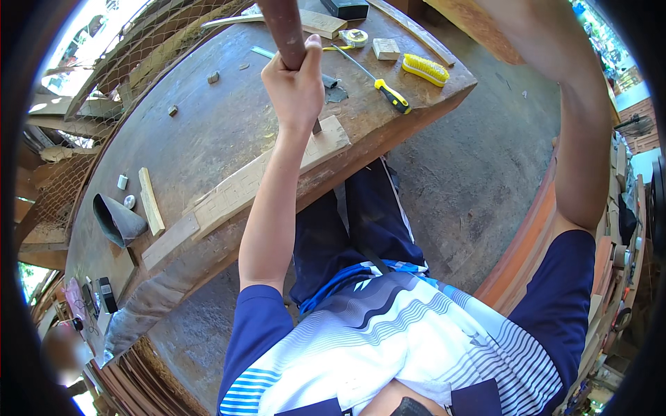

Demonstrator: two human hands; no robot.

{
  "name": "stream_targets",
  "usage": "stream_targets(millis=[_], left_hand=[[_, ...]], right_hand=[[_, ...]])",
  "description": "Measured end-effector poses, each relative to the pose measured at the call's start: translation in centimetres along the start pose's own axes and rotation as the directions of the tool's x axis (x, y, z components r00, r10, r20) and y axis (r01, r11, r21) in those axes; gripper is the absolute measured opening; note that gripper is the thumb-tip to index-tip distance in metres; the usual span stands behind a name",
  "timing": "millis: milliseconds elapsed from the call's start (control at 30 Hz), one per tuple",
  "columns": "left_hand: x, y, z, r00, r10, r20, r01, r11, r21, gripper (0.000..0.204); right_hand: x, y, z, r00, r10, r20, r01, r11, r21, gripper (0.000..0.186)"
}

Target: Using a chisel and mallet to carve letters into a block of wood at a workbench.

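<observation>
My left hand [297, 87] is closed in a fist around the thick brown handle of a chisel [283, 24], thumb uppermost. The chisel's dark blade shows below the fist and meets a pale wooden board [239, 184]. This board lies along the near edge of the workbench [229, 118] and has pencil marks on its top. On the right, my bare right arm [579, 152] is raised. Its hand lies beyond the top of the picture. Beside that forearm is a large piece of orange-brown wood [479, 28], cut off by the upper edge; I cannot tell whether I hold it.
Around the bench's far right lie a yellow-handled screwdriver [393, 97], a yellow brush [425, 70], a wood block [386, 49] and a tape measure [355, 38]. A grey cone-shaped piece [119, 220] and a wood strip [151, 201] are at left. Stacked planks [520, 243] line the right.
</observation>
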State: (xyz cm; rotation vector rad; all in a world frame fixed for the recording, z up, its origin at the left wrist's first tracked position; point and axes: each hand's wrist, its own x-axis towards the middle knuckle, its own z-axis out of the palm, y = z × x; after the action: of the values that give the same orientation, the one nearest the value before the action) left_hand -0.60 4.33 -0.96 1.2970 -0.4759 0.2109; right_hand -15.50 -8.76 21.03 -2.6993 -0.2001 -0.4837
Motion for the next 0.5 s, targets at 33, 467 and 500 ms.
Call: stream_targets(millis=[33, 467, 500], left_hand=[[0.1, -0.3, -0.3, 1.000, 0.006, -0.004, -0.006, 1.000, -0.010, 0.040], [-0.3, 0.2, 0.3, 0.999, 0.020, 0.036, -0.023, 0.996, 0.083, 0.043], [-0.3, 0.2, 0.3, 0.999, 0.011, 0.032, -0.013, 0.998, 0.062, 0.042]], right_hand=[[0.0, -0.1, 0.0, 1.000, 0.007, 0.003, -0.007, 1.000, -0.004, 0.043], [2.8, -0.5, 1.1, 0.986, 0.114, 0.122, -0.082, 0.967, -0.241, 0.053], [3.1, -0.7, -0.3, 0.975, 0.038, 0.219, 0.014, 0.973, -0.231, 0.055]])
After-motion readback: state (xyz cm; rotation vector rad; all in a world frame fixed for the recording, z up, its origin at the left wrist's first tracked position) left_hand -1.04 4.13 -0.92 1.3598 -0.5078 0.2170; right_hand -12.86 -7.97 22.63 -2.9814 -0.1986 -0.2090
